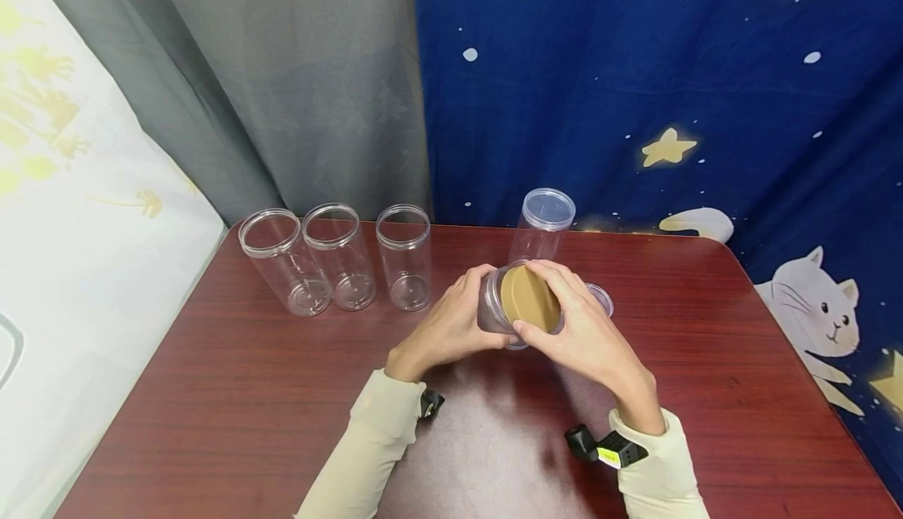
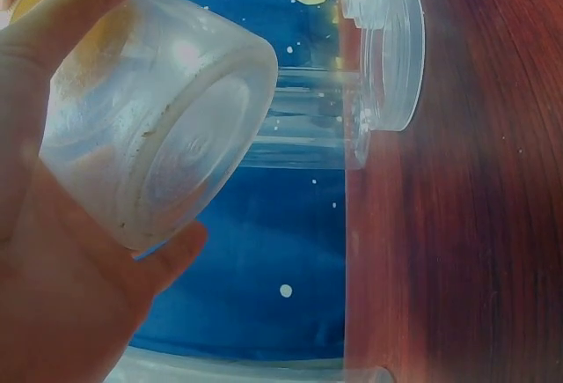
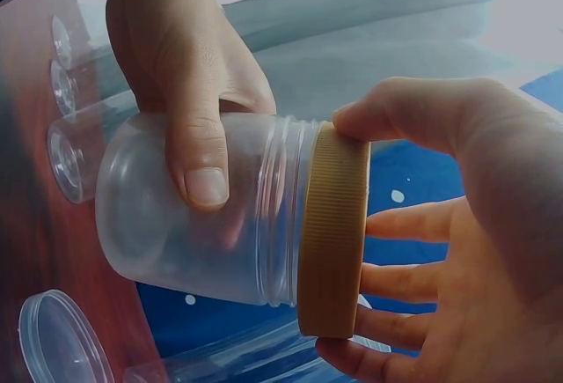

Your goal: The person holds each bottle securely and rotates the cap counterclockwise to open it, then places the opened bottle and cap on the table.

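Note:
My left hand (image 1: 451,323) grips a clear plastic jar (image 3: 242,242) around its body, thumb on the near side. The jar is tilted above the table, its base facing the left wrist camera. My right hand (image 1: 596,339) holds a ribbed mustard-yellow screw lid (image 3: 334,233) by its rim, fingers and thumb spread around it. That lid sits at the jar's mouth, and several thread rings show beside it in the right wrist view. No contents can be seen in the jar. Behind the hands stands a tall clear jar (image 1: 542,225) with a translucent top, partly hidden.
Three tall clear jars without lids, a left one (image 1: 282,260), a middle one (image 1: 342,256) and a right one (image 1: 407,256), stand at the back left of the reddish wooden table (image 1: 282,417). A clear round lid (image 1: 600,299) lies right of the hands. Curtains hang behind.

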Demonstrator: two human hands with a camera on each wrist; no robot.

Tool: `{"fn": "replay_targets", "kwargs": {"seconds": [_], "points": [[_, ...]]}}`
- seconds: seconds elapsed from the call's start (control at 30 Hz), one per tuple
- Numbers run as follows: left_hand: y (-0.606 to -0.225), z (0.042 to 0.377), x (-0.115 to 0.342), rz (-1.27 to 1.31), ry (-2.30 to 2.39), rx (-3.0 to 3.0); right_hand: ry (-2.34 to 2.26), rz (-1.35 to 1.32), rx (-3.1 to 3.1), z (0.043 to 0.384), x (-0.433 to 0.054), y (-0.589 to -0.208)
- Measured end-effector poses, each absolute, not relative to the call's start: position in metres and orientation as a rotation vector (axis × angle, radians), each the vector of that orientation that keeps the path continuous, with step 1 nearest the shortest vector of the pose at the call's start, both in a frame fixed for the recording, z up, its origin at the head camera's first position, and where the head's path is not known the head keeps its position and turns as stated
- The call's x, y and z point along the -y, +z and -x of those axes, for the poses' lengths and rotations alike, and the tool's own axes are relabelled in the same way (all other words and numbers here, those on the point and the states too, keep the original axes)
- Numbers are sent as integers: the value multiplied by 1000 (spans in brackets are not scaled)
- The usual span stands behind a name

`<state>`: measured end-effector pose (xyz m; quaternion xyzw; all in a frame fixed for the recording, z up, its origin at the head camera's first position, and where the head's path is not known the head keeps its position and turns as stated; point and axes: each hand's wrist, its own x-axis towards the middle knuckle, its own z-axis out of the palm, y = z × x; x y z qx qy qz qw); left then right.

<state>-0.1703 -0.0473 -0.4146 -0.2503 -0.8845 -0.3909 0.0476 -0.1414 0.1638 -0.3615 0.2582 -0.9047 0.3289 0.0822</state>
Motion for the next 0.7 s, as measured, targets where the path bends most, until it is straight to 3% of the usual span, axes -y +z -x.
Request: {"fn": "replay_targets", "kwargs": {"seconds": [0.7], "points": [[-420,175,50,685,-1066,2571,922,-710,2724,144,-170,-362]]}}
